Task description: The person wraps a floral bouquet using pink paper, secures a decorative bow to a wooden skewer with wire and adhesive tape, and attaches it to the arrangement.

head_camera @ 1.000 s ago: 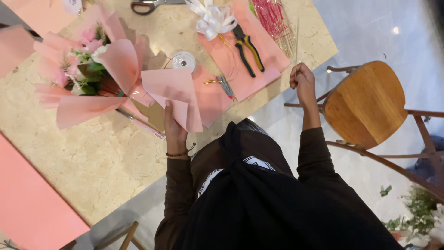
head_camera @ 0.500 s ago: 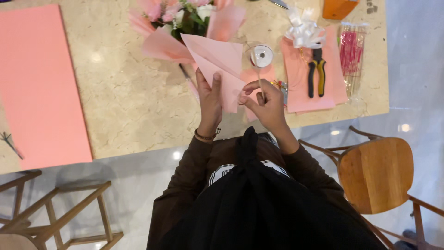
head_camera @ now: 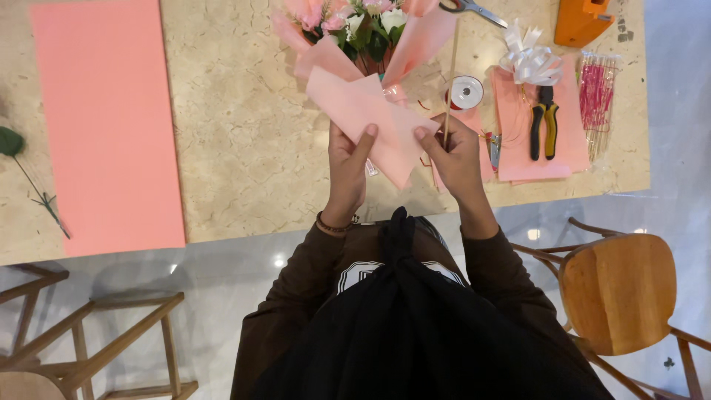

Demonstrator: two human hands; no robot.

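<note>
A folded pink paper sheet (head_camera: 366, 117) is held up over the table edge between both hands. My left hand (head_camera: 346, 164) grips its lower left side, thumb on top. My right hand (head_camera: 455, 155) pinches the sheet's right edge and also holds a thin wooden stick (head_camera: 449, 74) that points up the table. Just beyond the sheet lies a bouquet (head_camera: 363, 30) of pink and white flowers wrapped in pink paper.
A large pink sheet (head_camera: 107, 122) lies at the left on the beige table (head_camera: 244, 148). To the right are a ribbon spool (head_camera: 466, 92), white bow (head_camera: 529, 63), pliers (head_camera: 544, 122), scissors (head_camera: 474, 10), an orange holder (head_camera: 581, 21), pink sticks (head_camera: 596, 96). Wooden chair (head_camera: 622, 292) right, stool (head_camera: 96, 333) left.
My right hand came in from the right table edge to the folded sheet and now holds a stick. Both hands raised the sheet; the view swung so the bouquet sits at top centre.
</note>
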